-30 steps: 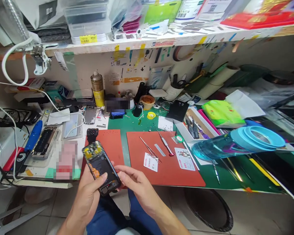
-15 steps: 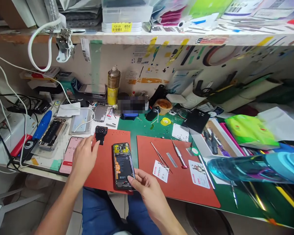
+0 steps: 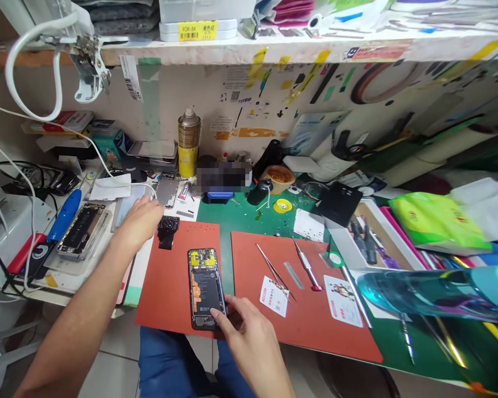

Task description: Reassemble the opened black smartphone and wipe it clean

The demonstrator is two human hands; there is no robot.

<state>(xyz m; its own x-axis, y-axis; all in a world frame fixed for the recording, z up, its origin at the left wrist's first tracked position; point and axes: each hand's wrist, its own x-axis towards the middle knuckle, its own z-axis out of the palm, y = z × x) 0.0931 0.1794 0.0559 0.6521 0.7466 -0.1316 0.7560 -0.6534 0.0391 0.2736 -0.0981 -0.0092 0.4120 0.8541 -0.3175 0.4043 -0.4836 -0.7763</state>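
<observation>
An opened smartphone (image 3: 203, 287), its back off and its battery and yellow-taped board bare, lies upright on the left red mat (image 3: 161, 304). My right hand (image 3: 249, 331) grips its lower right edge, with the thumb on top and the fingers at the side. Stretched out over the bench's left part, my left hand (image 3: 139, 224) is beside a clear plastic case (image 3: 122, 210); its fingers reach forward with nothing visible in them, and their tips are partly hidden. Just right of that hand, a black camera cover piece (image 3: 168, 231) rests on the mat. Under my left forearm a pink-screened phone (image 3: 126, 282) is mostly covered.
On the right mat lie tweezers (image 3: 274, 268), a screwdriver (image 3: 307, 265) and two cards. A blue water bottle (image 3: 423, 293) lies at the right. The spray can (image 3: 188, 143) stands at the back. A white cable (image 3: 95, 146) hangs at the left beneath a shelf (image 3: 224, 52).
My left hand has moved back and slightly left, past the black camera cover piece, and its forearm now covers most of the pink-screened phone. My right hand keeps its hold.
</observation>
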